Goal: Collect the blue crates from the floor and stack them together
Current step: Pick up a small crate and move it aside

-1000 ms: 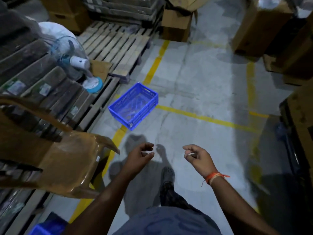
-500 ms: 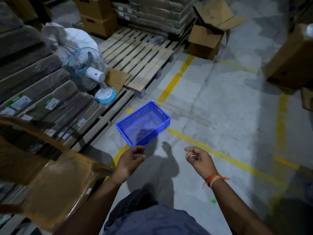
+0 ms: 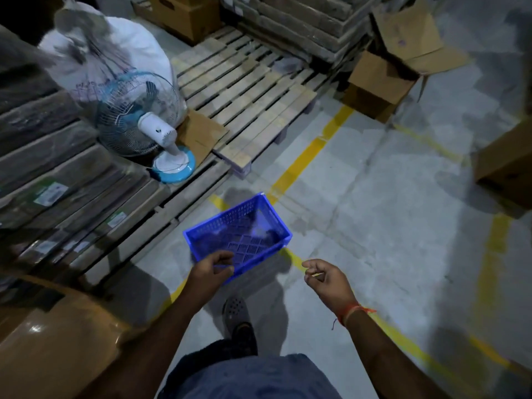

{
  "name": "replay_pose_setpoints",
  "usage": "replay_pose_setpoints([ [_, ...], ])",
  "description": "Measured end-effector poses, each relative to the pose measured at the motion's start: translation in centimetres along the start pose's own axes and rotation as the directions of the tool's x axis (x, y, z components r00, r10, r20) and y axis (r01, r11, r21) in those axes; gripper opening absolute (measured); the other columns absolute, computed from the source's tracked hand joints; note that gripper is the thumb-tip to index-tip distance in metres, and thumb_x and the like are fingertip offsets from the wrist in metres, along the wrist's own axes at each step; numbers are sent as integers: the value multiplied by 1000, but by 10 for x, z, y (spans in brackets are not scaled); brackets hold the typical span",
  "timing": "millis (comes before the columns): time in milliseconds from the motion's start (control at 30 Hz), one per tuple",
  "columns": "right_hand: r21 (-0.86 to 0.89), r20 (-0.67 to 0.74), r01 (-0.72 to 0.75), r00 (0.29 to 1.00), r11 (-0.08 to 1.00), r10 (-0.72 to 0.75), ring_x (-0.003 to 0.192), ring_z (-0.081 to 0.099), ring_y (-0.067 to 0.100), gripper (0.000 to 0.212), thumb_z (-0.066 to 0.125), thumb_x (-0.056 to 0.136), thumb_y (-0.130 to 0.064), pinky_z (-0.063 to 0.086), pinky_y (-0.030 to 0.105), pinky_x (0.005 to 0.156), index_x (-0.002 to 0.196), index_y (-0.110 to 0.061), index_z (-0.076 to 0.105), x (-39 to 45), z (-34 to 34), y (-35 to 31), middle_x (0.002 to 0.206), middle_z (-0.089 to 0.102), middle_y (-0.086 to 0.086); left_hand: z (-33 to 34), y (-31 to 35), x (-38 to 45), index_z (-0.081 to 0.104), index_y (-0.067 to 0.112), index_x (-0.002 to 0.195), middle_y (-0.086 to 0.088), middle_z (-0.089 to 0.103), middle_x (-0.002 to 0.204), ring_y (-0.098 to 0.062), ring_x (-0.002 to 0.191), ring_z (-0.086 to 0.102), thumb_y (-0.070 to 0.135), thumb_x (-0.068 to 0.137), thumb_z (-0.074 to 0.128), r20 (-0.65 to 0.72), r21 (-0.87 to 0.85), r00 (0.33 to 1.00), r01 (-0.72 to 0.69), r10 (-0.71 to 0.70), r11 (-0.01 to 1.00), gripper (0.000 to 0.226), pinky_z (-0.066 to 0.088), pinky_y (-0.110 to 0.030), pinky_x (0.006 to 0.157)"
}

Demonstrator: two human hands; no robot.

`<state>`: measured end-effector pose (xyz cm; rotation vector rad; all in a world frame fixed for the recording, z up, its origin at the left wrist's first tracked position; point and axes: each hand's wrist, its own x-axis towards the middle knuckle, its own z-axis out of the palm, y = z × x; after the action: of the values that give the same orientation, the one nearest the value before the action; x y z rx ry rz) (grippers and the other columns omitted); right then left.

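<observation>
One blue plastic crate [image 3: 244, 226] with perforated walls sits empty on the concrete floor, just in front of me, across a yellow floor line. My left hand [image 3: 210, 272] hovers over the crate's near left corner with its fingers curled and apart; I cannot tell if it touches the rim. My right hand [image 3: 328, 280] is off to the right of the crate, apart from it, with thumb and forefinger pinched on a small thin pale stick. An orange thread is around that wrist.
A table fan [image 3: 138, 116] and a white sack [image 3: 115, 44] stand on wooden pallets [image 3: 253, 90] at the left. Wrapped stacks line the left edge. An open cardboard box [image 3: 377, 79] sits at the back and another box [image 3: 506, 162] at the right. A brown glossy object [image 3: 57, 341] is at lower left.
I have walked up to the crate; it went from well ahead of my hands to right under my left hand. Both hands keep the same curled pose.
</observation>
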<state>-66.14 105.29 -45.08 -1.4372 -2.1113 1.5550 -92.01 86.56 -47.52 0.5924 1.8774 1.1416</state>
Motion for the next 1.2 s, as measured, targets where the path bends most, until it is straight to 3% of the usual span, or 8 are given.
replay_pose_setpoints([
  [133,-61,21,6,1000,998,-5,78,67,14,23,68,76,-17,54,26,76,97,-25,73,70,-4,-32,85,70,-3,-19,10,57,68,20,117,-2,71,112,-18,102,69,13,86,75,-10,76,1000,7,-6,997,33,56,-41,94],
  [300,-158,147,24,989,987,0,79,66,3,27,69,83,-10,47,9,67,103,-27,72,136,-1,-49,89,71,-6,-28,13,96,68,32,117,14,71,109,-7,90,71,23,87,76,-129,84,991,58,-46,995,32,56,-29,82],
  [467,-240,229,-13,971,971,70,82,66,0,30,69,82,-12,46,12,70,108,-28,70,217,20,-23,95,71,-6,-18,-20,137,66,26,123,12,70,115,-9,95,69,19,88,74,-226,26,963,159,-150,987,36,56,-30,85],
  [633,-349,325,57,943,935,64,85,67,11,32,68,80,-11,47,19,76,109,-26,71,328,58,32,98,70,-5,1,-98,203,66,30,121,7,70,120,-14,105,69,16,86,76,-313,-91,917,229,-246,969,39,56,-41,93],
  [733,-410,344,96,937,907,57,84,65,11,34,69,78,-10,43,13,74,109,-24,71,394,84,74,100,69,-4,18,-153,245,64,42,114,7,70,122,-11,112,65,14,85,78,-392,-93,883,239,-256,966,43,56,-42,95],
  [933,-485,326,74,940,871,102,93,68,21,36,71,77,-16,52,32,85,112,-25,71,503,130,174,114,68,5,55,-260,309,56,54,115,7,58,128,-16,120,58,32,83,77,-432,2,867,276,-248,961,44,48,-37,98],
  [1100,-536,307,88,947,840,96,101,66,24,39,72,78,-23,51,36,91,117,-27,68,556,158,238,120,64,9,78,-334,333,64,32,124,-5,57,130,-26,122,53,21,82,82,-503,110,831,336,-239,936,47,48,-44,100],
  [1200,-521,286,72,954,851,95,107,63,25,40,72,77,-25,52,43,93,118,-27,69,575,166,263,121,64,8,83,-366,345,69,21,121,-13,57,130,-30,125,51,17,79,84,-563,167,793,384,-232,908,45,39,-30,101],
])
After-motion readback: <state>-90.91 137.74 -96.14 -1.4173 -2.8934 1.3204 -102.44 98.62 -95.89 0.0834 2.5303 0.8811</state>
